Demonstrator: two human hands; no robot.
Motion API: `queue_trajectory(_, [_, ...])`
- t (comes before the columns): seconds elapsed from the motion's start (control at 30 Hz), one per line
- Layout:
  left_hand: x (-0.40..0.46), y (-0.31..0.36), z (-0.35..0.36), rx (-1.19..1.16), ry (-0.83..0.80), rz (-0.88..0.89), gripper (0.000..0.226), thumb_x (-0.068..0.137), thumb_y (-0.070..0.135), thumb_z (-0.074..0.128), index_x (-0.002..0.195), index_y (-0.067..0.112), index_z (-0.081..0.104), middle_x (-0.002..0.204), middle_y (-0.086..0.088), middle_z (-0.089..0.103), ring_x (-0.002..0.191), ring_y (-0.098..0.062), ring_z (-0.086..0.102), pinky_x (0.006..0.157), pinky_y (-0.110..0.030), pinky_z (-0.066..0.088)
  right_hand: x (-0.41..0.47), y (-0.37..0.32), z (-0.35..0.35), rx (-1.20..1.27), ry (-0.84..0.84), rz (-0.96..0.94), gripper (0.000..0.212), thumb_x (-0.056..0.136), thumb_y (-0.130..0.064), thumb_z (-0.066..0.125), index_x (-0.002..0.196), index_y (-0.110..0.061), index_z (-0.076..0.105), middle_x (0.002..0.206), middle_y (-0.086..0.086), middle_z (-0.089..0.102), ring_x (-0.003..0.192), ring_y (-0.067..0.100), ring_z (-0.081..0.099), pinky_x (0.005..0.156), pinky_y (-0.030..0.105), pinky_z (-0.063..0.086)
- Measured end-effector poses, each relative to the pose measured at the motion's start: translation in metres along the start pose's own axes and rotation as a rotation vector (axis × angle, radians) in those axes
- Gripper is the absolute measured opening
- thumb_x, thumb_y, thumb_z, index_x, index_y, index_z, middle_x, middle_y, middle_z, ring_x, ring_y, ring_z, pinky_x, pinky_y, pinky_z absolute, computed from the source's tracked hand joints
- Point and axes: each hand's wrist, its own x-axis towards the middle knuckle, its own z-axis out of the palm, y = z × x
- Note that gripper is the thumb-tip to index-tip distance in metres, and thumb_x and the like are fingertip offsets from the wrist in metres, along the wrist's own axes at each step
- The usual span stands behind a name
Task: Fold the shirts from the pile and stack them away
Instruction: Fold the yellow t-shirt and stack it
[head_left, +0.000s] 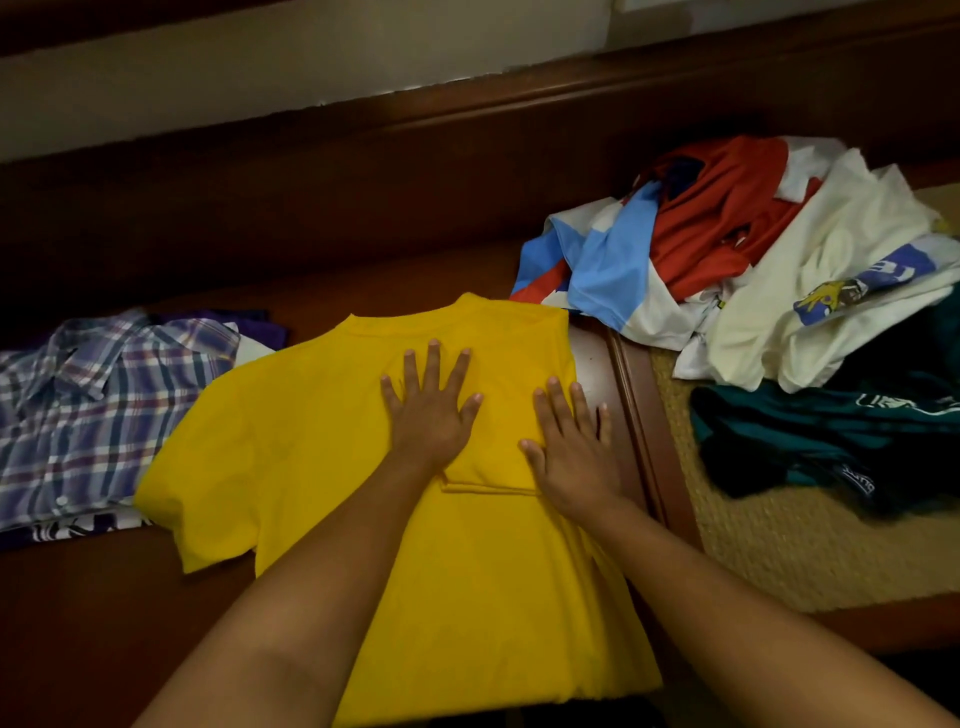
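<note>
Both palms flat, fingers spread, nothing pinched: left hand (431, 410) pressing mid-chest of yellow shirt (322, 457), right hand (574, 452) pressing right edge, fingertips partly over onto wooden surface (597, 348).

Far left: plaid shirt (98, 410) folded atop stack, likely finished pile, kept clear of work zone.

Centre: yellow shirt laid flat, right sleeve folded in, left sleeve out. Flat pressure likely setting crease, smoothing cloth.

Right: unfolded pile (753, 249) on woven mat (769, 545), within reach.

Probably left side fold next.
</note>
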Motion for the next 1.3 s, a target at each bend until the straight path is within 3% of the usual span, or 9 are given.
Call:
queue_trajectory(0.17, [0.027, -0.007, -0.006, -0.015, 0.021, -0.004, 0.066, 0.093, 0.068, 0.01, 0.15, 0.041, -0.009, 0.16, 0.0, -0.016, 0.146, -0.032, -0.014, 0.112, -0.063, -0.003, 0.032, 0.003, -0.012, -0.009, 0.002, -0.025, 0.076, 0.088, -0.064, -0.003, 0.152, -0.024, -0.01, 0.158, -0.004, -0.022, 0.143, 0.016, -0.026, 0.116, 0.046, -0.014])
queue_trajectory(0.3, [0.031, -0.006, -0.016, -0.018, 0.0, 0.014, 0.065, 0.096, 0.062, 0.019, 0.151, 0.038, -0.005, 0.161, -0.002, -0.014, 0.147, -0.032, -0.014, 0.113, -0.061, -0.003, 0.03, 0.002, -0.02, 0.053, 0.013, -0.045, 0.07, 0.095, -0.057, 0.012, 0.154, -0.02, 0.002, 0.161, 0.0, -0.012, 0.147, 0.019, -0.018, 0.117, 0.044, -0.007])
queue_trajectory(0.43, [-0.005, 0.009, -0.016, -0.029, 0.107, 0.083, 0.063, 0.098, 0.054, 0.029, 0.153, 0.027, 0.013, 0.162, -0.007, 0.002, 0.148, -0.029, -0.005, 0.116, -0.053, 0.0, -0.021, 0.001, -0.022, 0.278, 0.099, 0.028, 0.056, 0.1, -0.036, 0.041, 0.149, -0.01, 0.028, 0.157, 0.014, 0.021, 0.145, 0.03, 0.016, 0.117, 0.044, 0.018])
queue_trajectory(0.53, [-0.054, 0.034, -0.004, -0.036, 0.096, 0.209, 0.06, 0.098, 0.046, 0.038, 0.152, 0.022, 0.023, 0.161, -0.01, 0.01, 0.148, -0.03, 0.004, 0.117, -0.048, 0.006, -0.086, 0.005, -0.013, 0.362, 0.153, 0.123, 0.045, 0.095, -0.022, 0.05, 0.135, -0.002, 0.046, 0.132, 0.018, 0.049, 0.123, 0.033, 0.045, 0.101, 0.04, 0.04])
queue_trajectory(0.7, [-0.15, 0.062, 0.038, -0.027, -0.002, 0.287, 0.059, 0.097, 0.043, 0.041, 0.15, 0.022, 0.026, 0.16, -0.009, 0.014, 0.147, -0.028, 0.01, 0.117, -0.044, 0.011, -0.199, 0.007, 0.019, 0.451, 0.157, 0.385, 0.032, 0.093, -0.013, 0.056, 0.124, -0.005, 0.056, 0.115, 0.014, 0.055, 0.107, 0.03, 0.054, 0.085, 0.035, 0.042])
queue_trajectory(0.9, [-0.242, 0.053, 0.074, 0.047, -0.026, 0.215, 0.062, 0.096, 0.046, 0.042, 0.151, 0.026, 0.021, 0.16, -0.008, 0.012, 0.146, -0.03, 0.011, 0.115, -0.046, 0.016, -0.265, -0.007, 0.058, 0.559, 0.253, 0.632, 0.025, 0.091, -0.014, 0.061, 0.114, -0.005, 0.055, 0.113, 0.014, 0.051, 0.1, 0.029, 0.053, 0.084, 0.036, 0.043])
queue_trajectory(1.07, [-0.266, 0.046, 0.083, 0.044, 0.007, 0.179, 0.061, 0.097, 0.045, 0.043, 0.15, 0.029, 0.02, 0.159, -0.009, 0.014, 0.144, -0.031, 0.015, 0.111, -0.045, 0.023, -0.262, -0.01, 0.068, 1.043, 0.268, 0.907, 0.031, 0.085, -0.014, 0.068, 0.106, -0.01, 0.046, 0.105, 0.011, 0.054, 0.083, 0.017, 0.05, 0.07, 0.032, 0.04])
queue_trajectory(1.17, [-0.264, 0.043, 0.084, 0.033, 0.02, 0.187, 0.061, 0.096, 0.047, 0.044, 0.15, 0.031, 0.021, 0.159, -0.008, 0.015, 0.144, -0.031, 0.016, 0.11, -0.044, 0.025, -0.264, -0.006, 0.077, 0.913, 0.259, 0.888, 0.027, 0.085, -0.017, 0.069, 0.107, -0.01, 0.056, 0.102, 0.01, 0.063, 0.089, 0.023, 0.057, 0.073, 0.031, 0.043])
queue_trajectory(1.3, [-0.259, 0.043, 0.079, 0.034, -0.011, 0.178, 0.059, 0.095, 0.045, 0.046, 0.148, 0.032, 0.025, 0.157, -0.008, 0.017, 0.142, -0.032, 0.018, 0.107, -0.047, 0.028, -0.283, -0.003, 0.064, 0.744, 0.372, 0.637, 0.005, 0.09, -0.015, 0.063, 0.093, -0.01, 0.065, 0.072, -0.001, 0.056, 0.066, 0.013, 0.052, 0.058, 0.029, 0.039])
